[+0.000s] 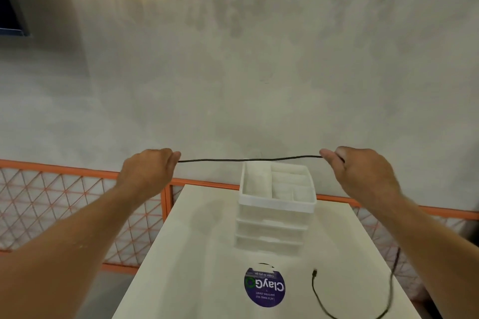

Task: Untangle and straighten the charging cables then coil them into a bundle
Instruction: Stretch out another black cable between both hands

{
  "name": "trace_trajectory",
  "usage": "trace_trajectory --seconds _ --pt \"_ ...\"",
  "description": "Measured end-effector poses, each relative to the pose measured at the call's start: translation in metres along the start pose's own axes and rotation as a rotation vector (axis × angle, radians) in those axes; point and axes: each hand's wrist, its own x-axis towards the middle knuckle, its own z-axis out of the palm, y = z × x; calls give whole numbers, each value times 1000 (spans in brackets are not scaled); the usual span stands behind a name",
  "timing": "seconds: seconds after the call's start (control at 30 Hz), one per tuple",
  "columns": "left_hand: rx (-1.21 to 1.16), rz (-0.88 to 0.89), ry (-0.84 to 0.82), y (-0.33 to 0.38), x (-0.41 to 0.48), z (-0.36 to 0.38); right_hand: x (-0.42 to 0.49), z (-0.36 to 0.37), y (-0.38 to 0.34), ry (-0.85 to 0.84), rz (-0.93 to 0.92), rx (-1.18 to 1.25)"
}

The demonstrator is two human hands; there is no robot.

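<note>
A thin black charging cable (pixel 248 160) is stretched taut and nearly level in the air between my two raised hands, above the white table (pixel 197 254). My left hand (pixel 149 171) pinches one part of it at the fingertips. My right hand (pixel 363 173) pinches the other part. From under my right forearm the rest of the cable hangs down and loops over the table's right side, ending in a free plug (pixel 315 272) that lies on the tabletop.
A white plastic drawer organiser (pixel 274 204) with open top compartments stands on the table below the cable. A round purple sticker (pixel 264 287) is on the tabletop. An orange mesh fence (pixel 64 202) runs behind the table before a grey wall.
</note>
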Motion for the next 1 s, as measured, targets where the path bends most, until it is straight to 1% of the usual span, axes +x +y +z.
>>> trace_trajectory --seconds 0.07,0.13,0.2,0.27,0.3,0.37,0.43,0.47,0.57,0.6,0.63,0.67,0.73,0.77,0.87,0.9,1.0 --pt "-187 -26 -43 5 -3 4 1 -5 -11 22 -21 100" --pt "-406 27 -103 22 -6 7 4 -11 -28 21 -71 178" --pt "-737 24 -137 57 -8 2 7 -16 -50 10 -120 208" --pt "-1095 -27 -243 100 -12 -10 8 -16 -73 -5 -168 225" --pt "-1205 -47 -313 121 -14 -16 8 -15 -81 -17 -183 231" --pt "-1302 -76 -401 151 -18 -25 6 -12 -92 -53 -173 255" --pt "-1350 -113 -382 168 -20 -29 3 -12 -94 -89 -148 280" --pt "-1324 -125 -317 173 -19 -29 1 -13 -93 -99 -144 289" --pt "-1083 -148 8 178 -14 -30 -2 -17 -86 -93 -161 297" --pt "-1035 -126 74 178 -12 -31 -2 -18 -84 -85 -171 302" --pt "-1009 -87 83 178 -10 -31 -2 -20 -83 -78 -180 313" --pt "-1009 -41 59 178 -10 -31 -1 -22 -82 -68 -188 332" --pt "-1052 29 18 180 -10 -29 1 -26 -82 -54 -199 385" --pt "-1051 41 43 181 -12 -28 1 -28 -83 -51 -204 411" --pt "-1000 30 213 181 -10 -30 1 -29 -85 -52 -220 454" --pt "-1006 47 224 180 -9 -31 2 -29 -85 -48 -221 471" --pt "-1029 95 134 180 -8 -36 3 -28 -84 -21 -212 528"
